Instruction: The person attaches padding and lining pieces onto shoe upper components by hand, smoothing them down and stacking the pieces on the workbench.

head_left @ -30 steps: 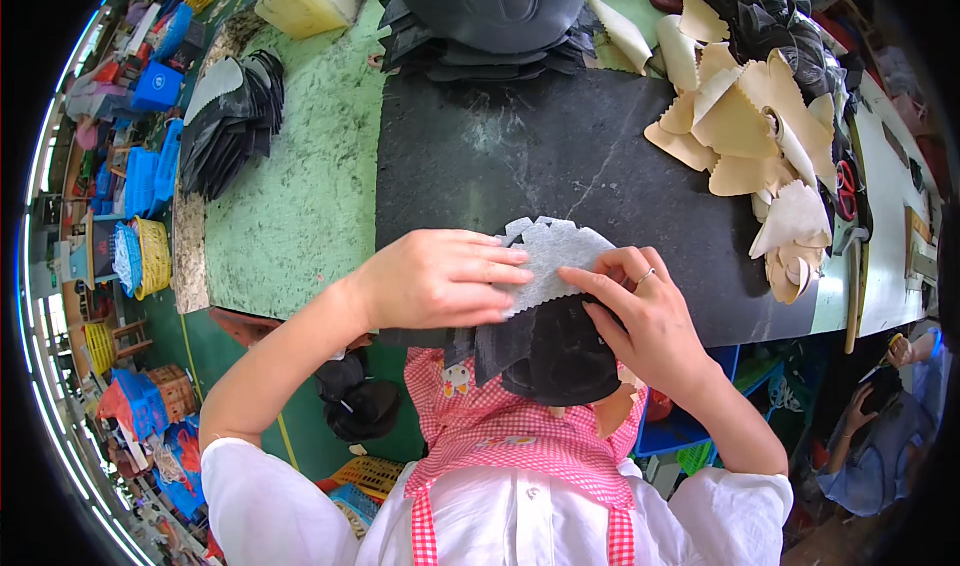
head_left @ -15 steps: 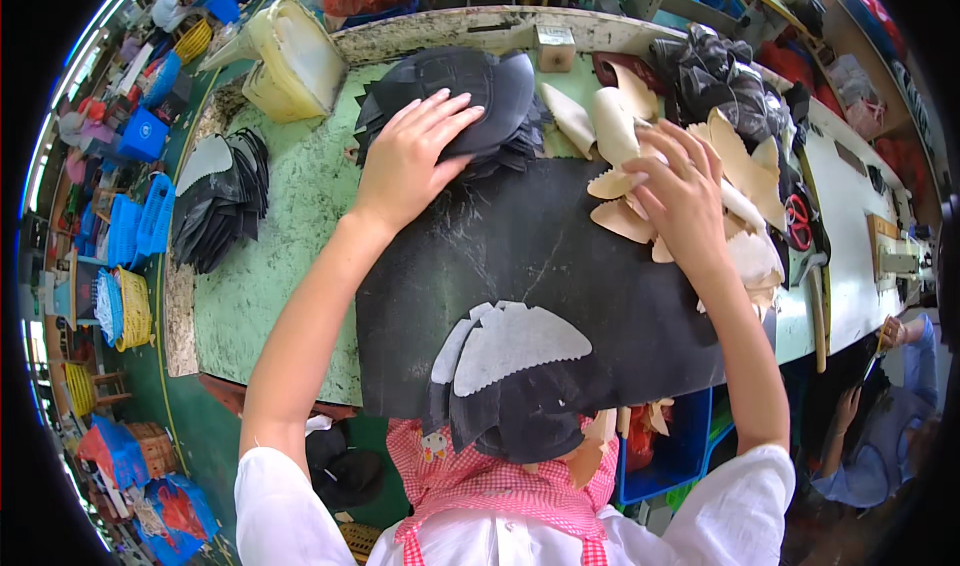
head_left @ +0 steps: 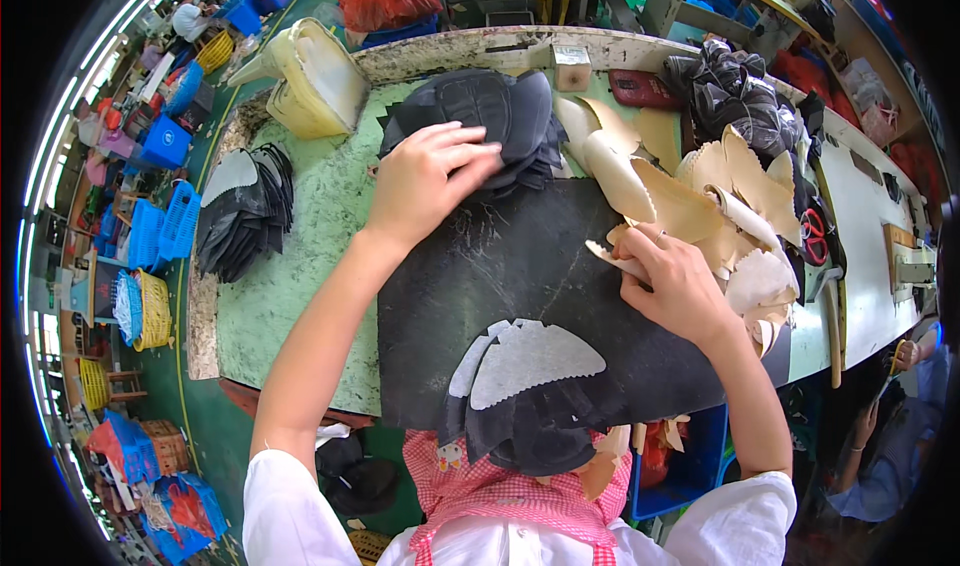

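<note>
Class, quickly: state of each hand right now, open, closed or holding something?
Left hand: open, over the black stack; contact can't be told.
Right hand: closed, pinching a beige piece.

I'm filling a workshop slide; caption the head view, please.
Left hand over a stack of black pieces, right hand holding a tan piece above a black mat.

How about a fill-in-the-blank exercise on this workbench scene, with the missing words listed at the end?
1. The left hand is at a stack of ______ pieces.
2. The right hand grips a beige piece to the person's ______ of that stack.
3. The dark mat lies on a ______ tabletop.
4. A yellow container stands toward the person's ______, at the far end of the bench.

Missing words: black; right; green; left.
</note>
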Available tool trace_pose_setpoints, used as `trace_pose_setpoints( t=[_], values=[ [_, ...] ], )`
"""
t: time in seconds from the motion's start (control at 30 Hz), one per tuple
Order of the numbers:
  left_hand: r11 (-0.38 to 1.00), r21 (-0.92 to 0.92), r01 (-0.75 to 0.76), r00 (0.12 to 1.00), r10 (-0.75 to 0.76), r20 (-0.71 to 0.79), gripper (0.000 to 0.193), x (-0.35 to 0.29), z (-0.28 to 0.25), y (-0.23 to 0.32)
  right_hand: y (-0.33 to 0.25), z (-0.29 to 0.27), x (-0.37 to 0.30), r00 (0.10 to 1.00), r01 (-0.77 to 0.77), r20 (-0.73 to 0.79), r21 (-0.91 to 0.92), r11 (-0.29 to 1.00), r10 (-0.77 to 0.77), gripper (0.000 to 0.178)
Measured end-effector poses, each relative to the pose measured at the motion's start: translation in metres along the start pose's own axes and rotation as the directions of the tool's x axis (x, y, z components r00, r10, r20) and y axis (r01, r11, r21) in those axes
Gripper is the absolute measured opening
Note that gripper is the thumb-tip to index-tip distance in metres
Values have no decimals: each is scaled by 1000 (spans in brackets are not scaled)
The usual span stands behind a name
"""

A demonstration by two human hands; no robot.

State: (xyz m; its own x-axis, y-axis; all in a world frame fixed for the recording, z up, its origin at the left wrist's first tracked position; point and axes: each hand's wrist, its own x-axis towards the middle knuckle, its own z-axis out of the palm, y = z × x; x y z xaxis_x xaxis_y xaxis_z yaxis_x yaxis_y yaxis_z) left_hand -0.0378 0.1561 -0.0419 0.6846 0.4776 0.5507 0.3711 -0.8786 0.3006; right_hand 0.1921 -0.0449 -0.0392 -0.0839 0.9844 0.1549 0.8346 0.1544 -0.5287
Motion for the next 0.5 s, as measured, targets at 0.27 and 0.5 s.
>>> trace_pose_setpoints(
  t=[0.27,0.5],
  values=[
    [988,-151,45,979,-13,206,18,-28,2,55,-21,5,-1,943,272,-205,16,962,-263,24],
    [815,-467,342,912,-407,-43,18,-37,10,21,-28,64,40,983,172,-85,100,980,-164,24]
  ],
)
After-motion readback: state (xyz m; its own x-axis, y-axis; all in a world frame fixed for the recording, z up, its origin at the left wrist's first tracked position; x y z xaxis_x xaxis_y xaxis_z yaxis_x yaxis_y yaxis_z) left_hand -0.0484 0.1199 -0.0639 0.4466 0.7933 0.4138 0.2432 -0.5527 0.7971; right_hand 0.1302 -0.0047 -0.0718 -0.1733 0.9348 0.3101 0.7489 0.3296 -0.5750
